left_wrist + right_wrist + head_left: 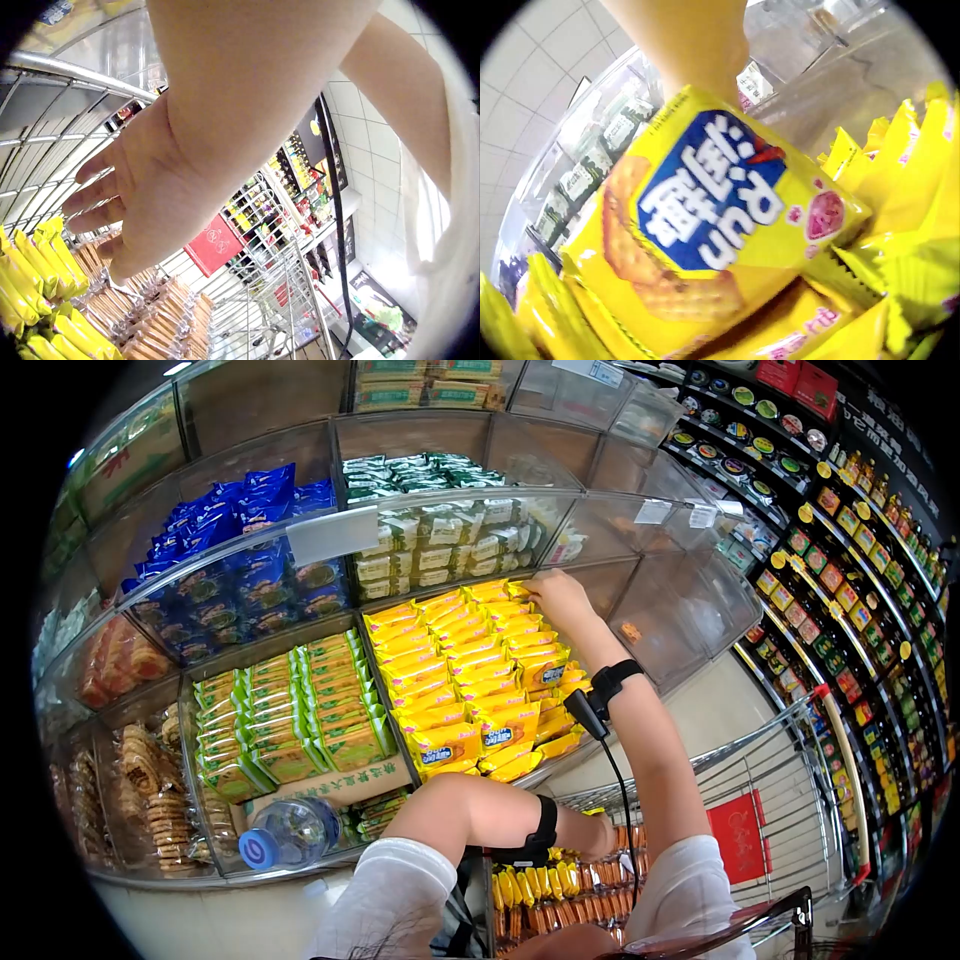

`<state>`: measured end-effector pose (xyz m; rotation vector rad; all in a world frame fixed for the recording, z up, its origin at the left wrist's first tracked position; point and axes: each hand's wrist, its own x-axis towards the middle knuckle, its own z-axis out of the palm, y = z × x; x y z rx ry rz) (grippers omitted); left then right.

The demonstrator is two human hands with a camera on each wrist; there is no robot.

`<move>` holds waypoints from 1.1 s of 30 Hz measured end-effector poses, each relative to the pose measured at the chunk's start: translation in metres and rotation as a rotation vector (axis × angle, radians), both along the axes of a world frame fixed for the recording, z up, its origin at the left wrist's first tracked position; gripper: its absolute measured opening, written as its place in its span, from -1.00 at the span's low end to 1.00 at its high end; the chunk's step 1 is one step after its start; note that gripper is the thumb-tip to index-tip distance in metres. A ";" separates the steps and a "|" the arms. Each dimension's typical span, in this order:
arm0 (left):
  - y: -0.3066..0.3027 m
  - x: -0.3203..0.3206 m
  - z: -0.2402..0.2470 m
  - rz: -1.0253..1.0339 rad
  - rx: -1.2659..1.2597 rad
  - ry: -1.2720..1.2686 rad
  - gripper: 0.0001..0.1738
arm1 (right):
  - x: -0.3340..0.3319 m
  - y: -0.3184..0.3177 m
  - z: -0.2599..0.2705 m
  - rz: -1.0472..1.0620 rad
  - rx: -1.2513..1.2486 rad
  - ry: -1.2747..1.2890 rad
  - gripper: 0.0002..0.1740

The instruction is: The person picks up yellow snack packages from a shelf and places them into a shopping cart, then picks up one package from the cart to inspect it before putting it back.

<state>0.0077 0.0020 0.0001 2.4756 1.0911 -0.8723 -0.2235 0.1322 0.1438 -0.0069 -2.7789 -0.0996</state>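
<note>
- The right hand (562, 600) is over by the far right corner of the clear, hard plastic bin (670, 605), its fingertips against the shiny yellow, pillow-shaped plastic packets (465, 650). From here I can't tell whether they pinch one or merely touch.
- Those packets fill their compartment in three stacked columns, wrappers crinkled, ends crimped into teeth. Most have their long axis running crosswise, rising slightly to the right in the head view.
- One yellow packet with a blue logo panel and pictured crackers (705, 195) fills the right wrist view, tilted, its printed face to the camera and lettering slanting. It hides the fingers; I can't make out its long axis.
- The left hand (146, 184) hangs beside the silvery wire trolley (67, 70), fingers extended and somewhat spread, palm bare. Below sit slim, glossy yellow packs (41, 262) and narrow brown packs with clear crimped ends (169, 322), in rows.
- Left of the yellow packets stand flat green-and-orange packets (290, 710); nearer the person is a round, transparent bottle with a blue cap (305, 828).
</note>
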 end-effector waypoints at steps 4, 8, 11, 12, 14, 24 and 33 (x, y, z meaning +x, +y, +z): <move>0.000 0.003 -0.005 -0.001 0.006 -0.027 -0.71 | 0.003 -0.004 -0.007 -0.005 0.210 0.153 -0.73; 0.004 0.006 -0.024 0.012 0.023 -0.047 -0.70 | 0.004 -0.003 -0.010 0.015 0.081 0.216 -0.78; 0.008 0.010 -0.046 0.040 0.056 -0.058 -0.70 | 0.009 -0.006 -0.007 0.053 -0.258 0.147 -0.77; 0.010 0.011 -0.053 0.048 0.064 -0.060 -0.70 | 0.008 -0.005 -0.008 0.054 -0.258 0.147 -0.77; 0.013 0.015 -0.065 0.062 0.077 -0.062 -0.69 | 0.006 -0.002 -0.008 0.069 -0.224 0.072 -0.79; 0.001 0.004 -0.001 -0.081 -0.046 0.043 -0.68 | 0.095 -0.006 0.019 0.129 -0.144 0.231 -0.81; 0.000 -0.012 -0.005 -0.031 0.015 0.027 -0.71 | 0.339 -0.036 -0.065 -0.366 -0.898 0.248 -0.81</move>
